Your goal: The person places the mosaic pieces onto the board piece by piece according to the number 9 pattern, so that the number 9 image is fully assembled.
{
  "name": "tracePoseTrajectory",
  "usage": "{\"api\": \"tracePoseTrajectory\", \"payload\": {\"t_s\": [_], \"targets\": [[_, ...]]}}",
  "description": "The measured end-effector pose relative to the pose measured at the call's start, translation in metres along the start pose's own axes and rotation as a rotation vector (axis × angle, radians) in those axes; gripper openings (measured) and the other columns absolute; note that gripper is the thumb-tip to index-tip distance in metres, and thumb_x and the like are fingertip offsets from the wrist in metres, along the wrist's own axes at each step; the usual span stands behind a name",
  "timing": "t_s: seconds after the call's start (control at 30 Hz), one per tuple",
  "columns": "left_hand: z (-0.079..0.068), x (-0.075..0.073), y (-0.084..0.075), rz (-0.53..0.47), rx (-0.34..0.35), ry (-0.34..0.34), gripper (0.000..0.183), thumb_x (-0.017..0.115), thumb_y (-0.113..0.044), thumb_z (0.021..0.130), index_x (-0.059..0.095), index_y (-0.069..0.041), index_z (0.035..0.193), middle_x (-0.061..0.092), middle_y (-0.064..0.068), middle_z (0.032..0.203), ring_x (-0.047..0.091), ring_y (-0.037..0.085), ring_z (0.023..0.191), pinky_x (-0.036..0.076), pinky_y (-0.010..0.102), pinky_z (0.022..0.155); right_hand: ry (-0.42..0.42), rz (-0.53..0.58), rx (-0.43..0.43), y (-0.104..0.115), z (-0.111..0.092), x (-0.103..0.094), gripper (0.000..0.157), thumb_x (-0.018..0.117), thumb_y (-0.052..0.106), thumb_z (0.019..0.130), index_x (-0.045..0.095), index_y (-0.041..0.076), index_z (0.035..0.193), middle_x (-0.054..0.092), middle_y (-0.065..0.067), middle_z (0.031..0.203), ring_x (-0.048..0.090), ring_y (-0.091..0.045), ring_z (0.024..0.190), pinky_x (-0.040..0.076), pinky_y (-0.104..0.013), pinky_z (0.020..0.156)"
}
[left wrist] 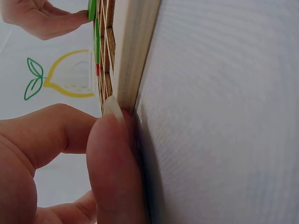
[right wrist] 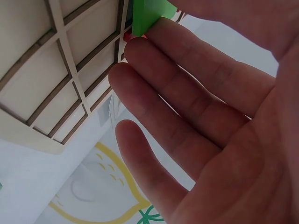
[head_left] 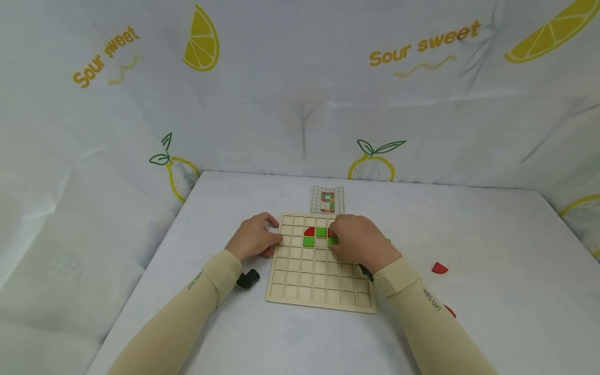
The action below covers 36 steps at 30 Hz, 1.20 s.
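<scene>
A light wooden grid board [head_left: 307, 281] lies flat on the white table. My left hand [head_left: 253, 237] rests at its left edge; in the left wrist view the thumb [left wrist: 112, 172] touches the board's side. Over the upper right squares, my right hand [head_left: 363, 242] pinches a green square tile [right wrist: 148, 16], seen tilted against the grid in the right wrist view. To its left on the board sit a red quarter-round tile [head_left: 310, 232] and two green squares, one beside it [head_left: 321, 232] and one below [head_left: 308, 241]. A red piece beside my right fingers is mostly hidden.
Behind the board stands a pattern card [head_left: 327, 200] with a red, green and orange figure. Two red pieces [head_left: 439, 268] lie to the right, one partly behind the sleeve. A black object [head_left: 248, 279] is near the left wrist. Lemon-printed cloth hangs at the back.
</scene>
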<state>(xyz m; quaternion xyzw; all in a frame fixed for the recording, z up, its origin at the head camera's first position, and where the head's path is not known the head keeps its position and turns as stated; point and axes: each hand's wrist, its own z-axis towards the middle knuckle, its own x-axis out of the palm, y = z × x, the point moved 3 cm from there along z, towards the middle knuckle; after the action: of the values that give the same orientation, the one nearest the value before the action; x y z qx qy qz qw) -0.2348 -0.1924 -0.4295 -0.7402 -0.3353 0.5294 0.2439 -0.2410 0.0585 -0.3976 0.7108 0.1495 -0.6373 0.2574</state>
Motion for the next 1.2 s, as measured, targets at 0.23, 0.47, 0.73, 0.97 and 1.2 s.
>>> {"api": "tracePoseTrajectory", "payload": {"t_s": [0.23,0.47,0.73,0.97,1.2], "targets": [[0.001,0.004,-0.004,-0.001,0.010,0.012,0.036,0.075,-0.021,0.097,0.063,-0.012,0.129,0.074,0.007,0.075,0.071,0.015,0.062,0.063,0.027,0.063,0.001,0.013,0.022,-0.005,-0.005,0.000,0.007,0.082,0.014,0.092,0.079,0.009,0.096,0.068,0.000,0.091,0.060,-0.014,0.077,0.060,-0.036,0.076],[0.002,0.007,-0.009,-0.003,0.030,0.017,0.036,0.075,-0.020,0.096,0.063,-0.011,0.129,0.075,0.007,0.076,0.072,0.016,0.063,0.063,0.028,0.063,-0.018,0.011,0.027,-0.010,-0.009,-0.002,0.004,0.080,0.012,0.090,0.078,0.009,0.093,0.068,0.001,0.089,0.059,-0.014,0.077,0.058,-0.036,0.075],[0.002,0.007,-0.014,0.012,0.026,0.015,0.036,0.074,-0.021,0.096,0.063,-0.012,0.129,0.075,0.007,0.075,0.072,0.015,0.063,0.062,0.028,0.063,0.008,0.044,0.078,-0.016,-0.014,-0.010,0.010,0.081,0.017,0.092,0.078,0.008,0.096,0.071,-0.001,0.094,0.062,-0.016,0.081,0.059,-0.037,0.079],[-0.001,0.003,-0.008,0.023,0.005,0.008,0.036,0.074,-0.022,0.096,0.063,-0.012,0.129,0.076,0.006,0.079,0.072,0.015,0.062,0.061,0.027,0.063,0.016,0.064,0.112,-0.033,-0.026,-0.012,0.006,0.076,0.016,0.094,0.079,0.011,0.097,0.071,-0.001,0.096,0.061,-0.016,0.079,0.058,-0.036,0.077],[-0.005,0.001,-0.002,0.020,-0.001,0.010,0.037,0.075,-0.022,0.096,0.063,-0.011,0.130,0.075,0.007,0.087,0.073,0.016,0.064,0.061,0.027,0.065,0.058,0.096,0.181,-0.066,-0.055,-0.011,0.014,0.077,0.020,0.095,0.080,0.011,0.104,0.069,0.002,0.096,0.059,-0.014,0.079,0.057,-0.036,0.078]]}}
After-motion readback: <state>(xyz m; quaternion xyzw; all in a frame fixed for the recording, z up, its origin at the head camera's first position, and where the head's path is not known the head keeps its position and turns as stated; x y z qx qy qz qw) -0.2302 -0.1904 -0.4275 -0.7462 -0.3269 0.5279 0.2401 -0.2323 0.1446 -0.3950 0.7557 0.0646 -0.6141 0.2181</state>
